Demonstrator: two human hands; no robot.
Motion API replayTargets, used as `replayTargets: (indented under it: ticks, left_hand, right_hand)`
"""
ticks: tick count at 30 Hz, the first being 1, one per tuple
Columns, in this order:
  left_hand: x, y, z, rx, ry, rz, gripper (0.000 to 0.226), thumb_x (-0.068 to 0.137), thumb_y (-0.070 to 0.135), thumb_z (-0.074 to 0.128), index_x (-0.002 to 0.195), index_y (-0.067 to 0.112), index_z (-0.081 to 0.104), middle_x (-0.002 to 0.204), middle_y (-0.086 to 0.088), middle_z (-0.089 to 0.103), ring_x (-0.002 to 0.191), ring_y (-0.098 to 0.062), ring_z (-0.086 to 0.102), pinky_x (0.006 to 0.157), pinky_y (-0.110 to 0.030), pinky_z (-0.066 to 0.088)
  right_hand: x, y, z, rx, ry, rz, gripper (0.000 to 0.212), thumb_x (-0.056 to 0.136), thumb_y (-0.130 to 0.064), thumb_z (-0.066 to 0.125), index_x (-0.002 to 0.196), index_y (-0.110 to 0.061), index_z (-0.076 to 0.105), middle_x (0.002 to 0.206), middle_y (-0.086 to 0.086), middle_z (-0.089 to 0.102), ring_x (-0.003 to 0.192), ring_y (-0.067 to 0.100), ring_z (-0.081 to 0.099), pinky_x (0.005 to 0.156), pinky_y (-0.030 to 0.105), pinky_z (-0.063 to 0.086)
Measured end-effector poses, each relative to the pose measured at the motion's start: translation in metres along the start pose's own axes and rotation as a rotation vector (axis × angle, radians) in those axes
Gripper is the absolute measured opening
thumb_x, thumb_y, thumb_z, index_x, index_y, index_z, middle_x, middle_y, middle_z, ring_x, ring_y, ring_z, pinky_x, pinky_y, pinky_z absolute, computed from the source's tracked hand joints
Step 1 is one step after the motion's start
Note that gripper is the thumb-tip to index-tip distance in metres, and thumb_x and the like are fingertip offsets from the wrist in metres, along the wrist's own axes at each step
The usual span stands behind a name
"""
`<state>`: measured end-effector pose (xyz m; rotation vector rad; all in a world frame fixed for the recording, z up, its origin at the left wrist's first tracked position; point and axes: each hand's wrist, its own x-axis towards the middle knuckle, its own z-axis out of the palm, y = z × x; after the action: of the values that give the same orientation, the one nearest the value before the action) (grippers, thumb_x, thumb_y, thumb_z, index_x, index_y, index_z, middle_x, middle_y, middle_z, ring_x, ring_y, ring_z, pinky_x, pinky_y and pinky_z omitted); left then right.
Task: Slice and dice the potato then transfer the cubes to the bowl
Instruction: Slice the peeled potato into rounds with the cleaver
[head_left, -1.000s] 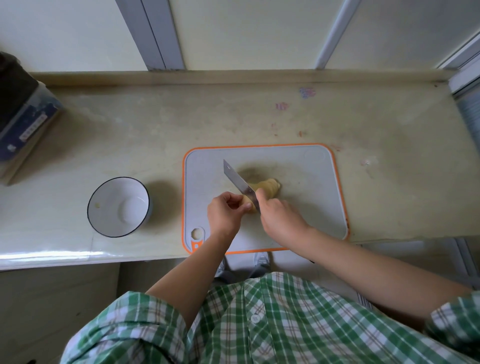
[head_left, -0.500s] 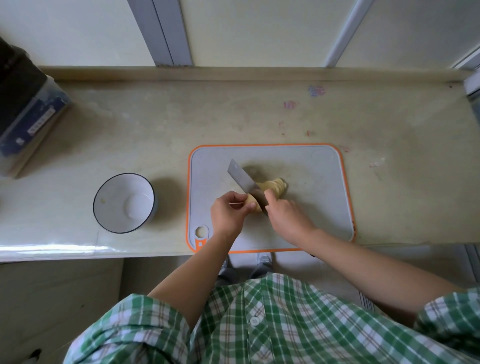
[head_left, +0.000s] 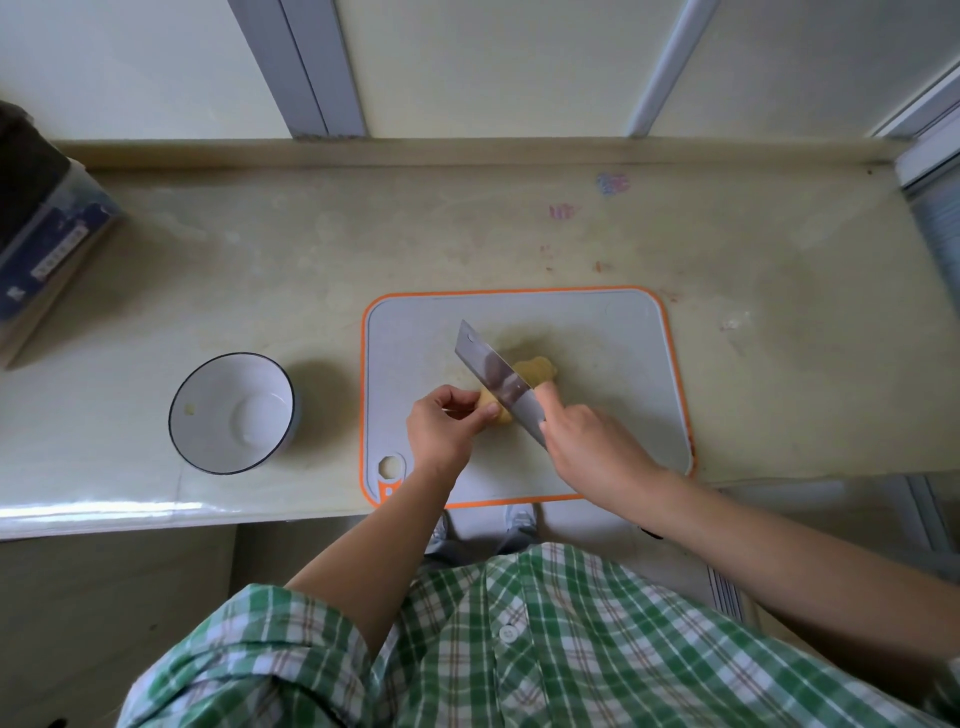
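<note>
From the head camera, your left hand curls its fingers round the near end of the peeled potato, which lies on the grey, orange-rimmed cutting board. Your right hand grips the handle of the knife, forefinger stretched along the blade, and the blade lies slantwise across the potato's middle. The white bowl stands on the counter just left of the board, apart from it.

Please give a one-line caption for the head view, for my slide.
Left hand holds a potato on the cutting board; right hand cuts it with a knife, bowl to the left.
</note>
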<state>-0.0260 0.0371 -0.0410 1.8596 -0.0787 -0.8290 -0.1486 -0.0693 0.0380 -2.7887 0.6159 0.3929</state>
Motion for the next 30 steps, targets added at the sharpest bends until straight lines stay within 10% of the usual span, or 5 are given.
replayTargets:
  ticks: [30]
  left_hand:
    - [0.000,-0.002,0.000,-0.127,-0.020,-0.062,0.019,0.067,0.005,0.084,0.075,0.010,0.068,0.075,-0.008,0.070,0.080,-0.028,0.070,0.082,-0.045,0.058]
  right_hand:
    - [0.038,-0.015,0.033,0.013,-0.078,0.001,0.028,0.090,0.001,0.037,0.117,-0.007,0.034,0.096,0.016,0.064,0.087,0.040,0.063,0.057,0.038,0.033]
